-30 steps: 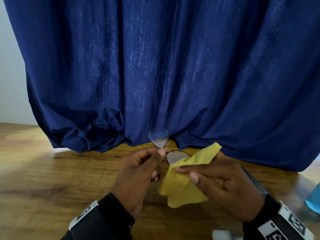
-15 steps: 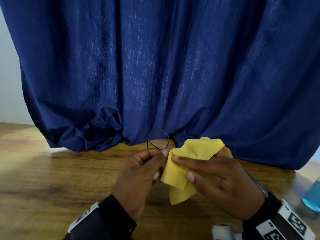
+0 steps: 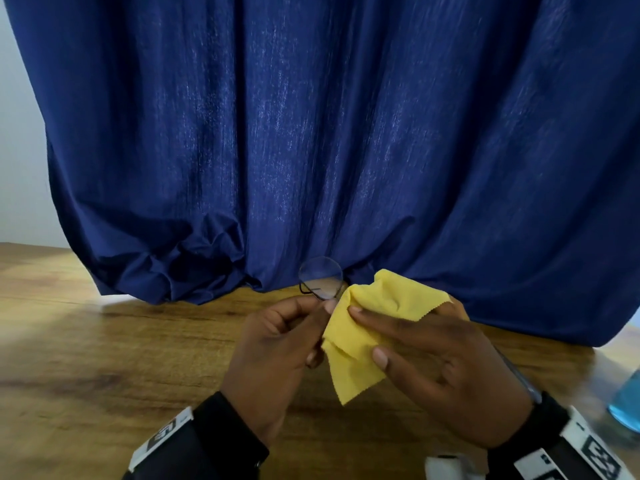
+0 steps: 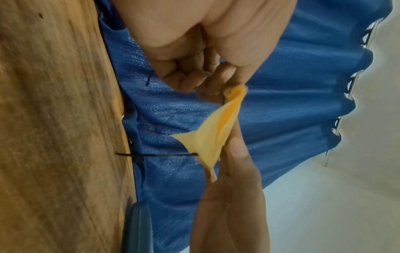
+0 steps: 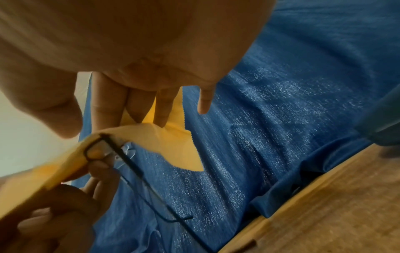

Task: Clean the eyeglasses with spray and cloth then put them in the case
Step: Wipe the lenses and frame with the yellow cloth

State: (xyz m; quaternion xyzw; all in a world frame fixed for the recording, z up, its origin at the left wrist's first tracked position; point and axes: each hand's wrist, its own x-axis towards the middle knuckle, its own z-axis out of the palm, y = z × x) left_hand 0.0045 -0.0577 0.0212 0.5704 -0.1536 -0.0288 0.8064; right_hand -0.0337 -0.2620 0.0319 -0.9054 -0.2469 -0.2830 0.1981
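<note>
Thin black-rimmed eyeglasses (image 3: 320, 278) are held above the wooden table (image 3: 104, 358) in front of me. My left hand (image 3: 277, 355) pinches the frame near the bridge with thumb and forefinger; one round lens stands up free. The other lens is wrapped in a yellow cloth (image 3: 363, 327), which my right hand (image 3: 443, 368) pinches between thumb and fingers. In the right wrist view the frame (image 5: 112, 154) and its nose pads show against the cloth (image 5: 151, 137), with one temple arm trailing down. The left wrist view shows the cloth (image 4: 212, 137) and a temple arm (image 4: 155, 155).
A dark blue curtain (image 3: 311, 133) hangs behind the table and bunches on its far edge. A blue bottle (image 3: 627, 407) stands at the right edge. A grey-blue flat object (image 3: 519, 375) lies under my right wrist, and a white object (image 3: 450, 465) sits at the bottom edge.
The cloth has been folded over the right lens, which was bare a second ago. My right hand has shifted its fingers on the cloth; the left hand keeps its pinch.
</note>
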